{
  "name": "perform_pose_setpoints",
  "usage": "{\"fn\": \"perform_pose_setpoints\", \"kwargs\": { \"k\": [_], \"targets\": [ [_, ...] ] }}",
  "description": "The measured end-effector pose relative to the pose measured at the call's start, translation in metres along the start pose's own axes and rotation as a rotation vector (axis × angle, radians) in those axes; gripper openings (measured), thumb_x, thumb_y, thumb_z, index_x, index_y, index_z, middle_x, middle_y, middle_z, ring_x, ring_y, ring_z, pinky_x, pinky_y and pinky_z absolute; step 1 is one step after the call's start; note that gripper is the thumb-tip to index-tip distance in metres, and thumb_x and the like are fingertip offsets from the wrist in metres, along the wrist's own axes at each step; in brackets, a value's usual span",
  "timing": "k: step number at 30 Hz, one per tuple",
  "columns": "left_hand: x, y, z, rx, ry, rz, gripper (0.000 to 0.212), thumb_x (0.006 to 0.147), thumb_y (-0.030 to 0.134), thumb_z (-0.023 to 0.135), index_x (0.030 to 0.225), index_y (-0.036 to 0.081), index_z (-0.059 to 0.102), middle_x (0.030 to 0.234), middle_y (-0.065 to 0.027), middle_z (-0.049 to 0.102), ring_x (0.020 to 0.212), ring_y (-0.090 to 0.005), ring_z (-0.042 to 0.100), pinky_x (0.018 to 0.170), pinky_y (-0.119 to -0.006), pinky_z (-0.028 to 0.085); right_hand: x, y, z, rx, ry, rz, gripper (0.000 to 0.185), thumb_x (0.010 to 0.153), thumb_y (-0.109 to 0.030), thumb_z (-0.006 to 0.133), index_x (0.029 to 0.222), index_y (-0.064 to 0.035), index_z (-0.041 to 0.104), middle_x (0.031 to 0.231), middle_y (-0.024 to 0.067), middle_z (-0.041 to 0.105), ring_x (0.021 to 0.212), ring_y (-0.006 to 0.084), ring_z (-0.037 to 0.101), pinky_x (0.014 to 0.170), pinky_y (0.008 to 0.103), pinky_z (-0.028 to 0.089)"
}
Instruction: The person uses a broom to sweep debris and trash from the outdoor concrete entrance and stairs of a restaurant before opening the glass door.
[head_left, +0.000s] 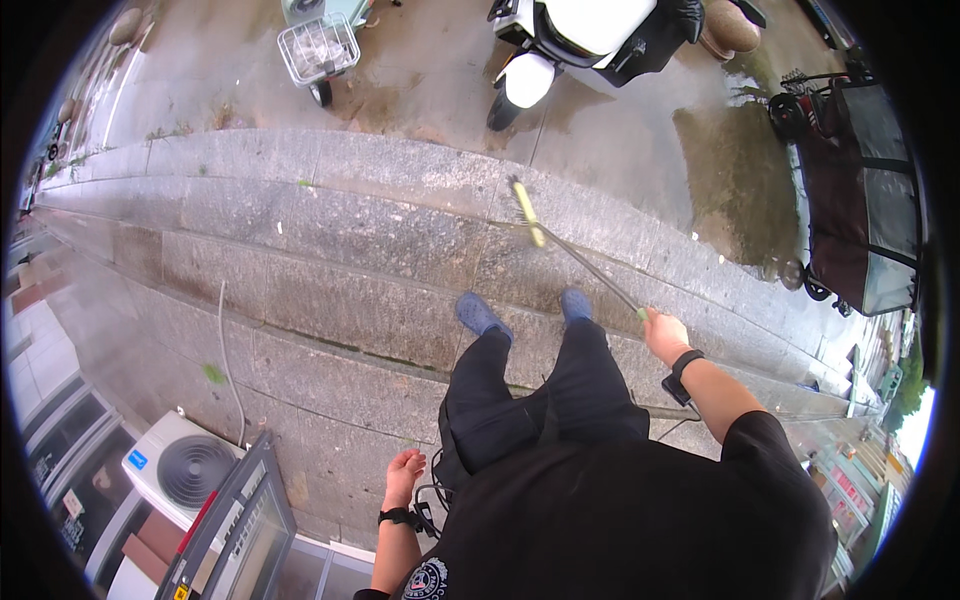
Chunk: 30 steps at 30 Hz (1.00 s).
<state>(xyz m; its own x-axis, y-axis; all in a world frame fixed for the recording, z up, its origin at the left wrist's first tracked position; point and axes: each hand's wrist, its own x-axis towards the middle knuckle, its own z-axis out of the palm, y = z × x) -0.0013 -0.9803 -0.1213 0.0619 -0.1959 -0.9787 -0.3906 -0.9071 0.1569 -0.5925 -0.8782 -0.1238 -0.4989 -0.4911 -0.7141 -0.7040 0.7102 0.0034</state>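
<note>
My right hand (665, 335) is closed around the end of a thin pole (596, 271). At the pole's far end is a yellow-green brush head (529, 213) with dark bristles, out over the lower stone steps (405, 225). Whether the bristles touch the stone, I cannot tell. Down at my left side, my left hand (406, 471) holds nothing, its fingers loosely curled and slightly apart. My feet, in blue clogs (477, 313), stand on the steps between the hands.
Beyond the steps a white scooter (525, 79) and another vehicle's wire basket (319, 49) stand on wet pavement. A covered three-wheeler (855, 202) is at right. Behind on the left are an air-conditioner unit (184, 461), a grey hose (227, 360) and a glass door (251, 536).
</note>
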Motion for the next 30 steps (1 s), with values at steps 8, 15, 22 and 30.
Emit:
{"fn": "perform_pose_setpoints", "kwargs": {
  "k": [8,15,22,30],
  "targets": [
    [0.011,0.003,0.061,-0.114,0.183,0.065,0.022,0.085,0.016,0.054,0.103,0.004,0.056,0.09,-0.0056,0.063,0.078,-0.0134,0.058,0.069,-0.025,0.046,0.203,-0.118,0.025,0.209,0.125,-0.345,0.021,0.082,-0.021,0.045,0.088,-0.0051,0.057,0.082,0.0203,0.061,0.079,0.0378,0.059,0.07,0.0473,0.046],
    [-0.005,-0.028,0.144,0.448,0.188,0.124,0.039,0.074,0.007,0.066,0.108,-0.006,0.053,0.096,-0.0074,0.061,0.085,-0.0176,0.058,0.079,-0.029,0.046,0.345,-0.145,0.073,0.237,-0.021,-0.077,0.024,0.079,-0.017,0.049,0.09,-0.005,0.065,0.094,0.0172,0.063,0.089,0.0297,0.062,0.078,0.039,0.049],
    [0.002,0.025,0.15,0.119,0.322,0.022,0.017,0.084,0.012,0.057,0.098,0.003,0.059,0.085,-0.0055,0.063,0.072,-0.0117,0.057,0.065,-0.022,0.045,0.28,0.135,0.088,0.078,-0.238,0.125,0.029,0.081,-0.027,0.05,0.097,-0.0074,0.062,0.101,0.0155,0.061,0.096,0.0309,0.058,0.081,0.0419,0.047],
    [0.043,0.114,0.199,0.298,0.123,0.181,0.016,0.084,0.011,0.055,0.099,0.005,0.058,0.083,-0.0006,0.062,0.069,-0.0098,0.057,0.062,-0.023,0.045,0.218,0.302,0.044,0.024,-0.002,0.28,0.017,0.077,-0.016,0.052,0.087,-0.0097,0.065,0.091,0.012,0.064,0.087,0.0273,0.062,0.075,0.0378,0.05]
  ]
}}
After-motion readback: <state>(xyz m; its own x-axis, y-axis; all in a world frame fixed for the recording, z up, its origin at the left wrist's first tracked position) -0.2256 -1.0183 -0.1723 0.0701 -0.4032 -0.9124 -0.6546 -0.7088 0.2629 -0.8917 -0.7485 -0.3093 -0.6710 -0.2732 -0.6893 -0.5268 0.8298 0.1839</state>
